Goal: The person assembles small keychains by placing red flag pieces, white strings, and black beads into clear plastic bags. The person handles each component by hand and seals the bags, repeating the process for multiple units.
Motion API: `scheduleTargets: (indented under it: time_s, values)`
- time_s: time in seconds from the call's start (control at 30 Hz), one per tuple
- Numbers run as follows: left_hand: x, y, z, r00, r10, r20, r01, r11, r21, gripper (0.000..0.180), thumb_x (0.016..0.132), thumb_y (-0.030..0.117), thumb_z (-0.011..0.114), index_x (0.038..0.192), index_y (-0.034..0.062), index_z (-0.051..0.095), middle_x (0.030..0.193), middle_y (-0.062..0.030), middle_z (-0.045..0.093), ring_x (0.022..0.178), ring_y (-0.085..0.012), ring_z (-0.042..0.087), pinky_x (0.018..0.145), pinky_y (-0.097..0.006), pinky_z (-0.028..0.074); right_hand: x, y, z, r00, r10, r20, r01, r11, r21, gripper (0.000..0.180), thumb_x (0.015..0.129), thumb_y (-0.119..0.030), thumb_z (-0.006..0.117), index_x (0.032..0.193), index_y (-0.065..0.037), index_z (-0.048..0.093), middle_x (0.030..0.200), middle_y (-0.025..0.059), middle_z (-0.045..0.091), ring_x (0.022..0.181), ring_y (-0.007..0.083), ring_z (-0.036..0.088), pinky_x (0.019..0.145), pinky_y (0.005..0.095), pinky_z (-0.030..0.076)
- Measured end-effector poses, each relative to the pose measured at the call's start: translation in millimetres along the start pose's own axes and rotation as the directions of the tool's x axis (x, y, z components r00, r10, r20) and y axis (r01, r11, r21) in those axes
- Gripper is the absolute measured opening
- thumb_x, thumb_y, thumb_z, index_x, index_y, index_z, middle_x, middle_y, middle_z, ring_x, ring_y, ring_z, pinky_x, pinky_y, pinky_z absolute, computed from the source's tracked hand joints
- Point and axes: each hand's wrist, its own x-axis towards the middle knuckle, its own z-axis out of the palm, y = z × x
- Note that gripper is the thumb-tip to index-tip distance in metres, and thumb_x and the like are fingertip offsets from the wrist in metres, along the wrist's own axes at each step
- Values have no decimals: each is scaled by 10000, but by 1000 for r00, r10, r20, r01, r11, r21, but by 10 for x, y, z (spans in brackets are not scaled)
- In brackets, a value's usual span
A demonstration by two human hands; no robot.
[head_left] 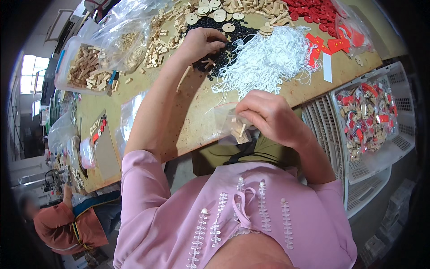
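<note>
My left hand (202, 45) reaches to the far side of the table, its fingers curled down onto a pile of small black beads (219, 68). What its fingertips pinch, if anything, is hidden. Close to my body, my right hand (270, 115) is closed on the upper edge of a small clear plastic bag (226, 120). A few light wooden pieces (240, 130) lie in the bottom of this bag. Between and beyond the hands spreads a heap of white looped cords (271, 58).
Wooden blocks (156, 47), pale wooden discs (219, 15) and red discs (316, 11) lie along the far side. A clear bin of blocks (62, 80) stands at left. Right of the table, a white basket (405, 105) holds filled bags. A person (67, 224) works at lower left.
</note>
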Motion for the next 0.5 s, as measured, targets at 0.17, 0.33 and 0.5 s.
scheduleTargets:
  time_s: [0.17, 0.33, 0.5]
  values:
    - [-57, -42, -12, 984, -177, -27, 146, 879, -454, 260, 1030, 167, 676, 1229, 11, 730, 998, -38, 748, 763, -62, 650, 713, -212, 565, 38, -11, 28, 1000, 6, 15, -7, 1000, 18, 88, 862, 36, 705, 944, 9, 688, 871, 151, 672, 816, 335, 672, 718, 397, 530]
    - [-192, -196, -53, 927, -181, 327, 333, -1, -943, 259, 1090, 124, 540, 1248, -61, 631, 921, -61, 659, 696, -62, 543, 627, -201, 539, 113, -96, 48, 998, -18, 56, 18, 1000, 0, 82, 861, 32, 698, 938, 4, 693, 865, 145, 679, 804, 328, 677, 715, 399, 533]
    - [-539, 257, 63, 925, -346, 158, -29, -476, -879, 349, 1114, 101, 389, 1358, -136, 467, 1336, -287, 588, 1167, -310, 661, 959, -364, 607, 105, -80, 102, 997, 9, 81, -11, 1000, 20, 76, 868, 33, 684, 935, -3, 693, 846, 134, 676, 782, 318, 669, 704, 390, 528]
